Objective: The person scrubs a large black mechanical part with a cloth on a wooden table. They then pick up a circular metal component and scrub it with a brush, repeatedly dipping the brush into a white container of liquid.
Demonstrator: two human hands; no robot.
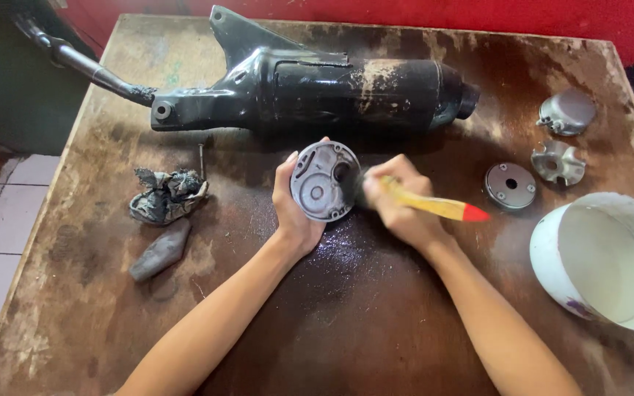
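My left hand [295,209] grips a round grey metal housing [322,180], holding it upright on its edge above the wooden table [346,315], its open inner face toward me. My right hand [399,202] is closed around a paintbrush [434,206] with a yellow handle and a red end. The dark bristles touch the right side of the housing's inner face. A wet dark patch lies on the table just below both hands.
A long black exhaust muffler [317,84] lies across the back of the table. A dirty rag [166,194] and a grey lump [161,250] sit at left. At right are a white bucket [603,257], a round disc [510,185] and two metal parts [558,161], [566,111].
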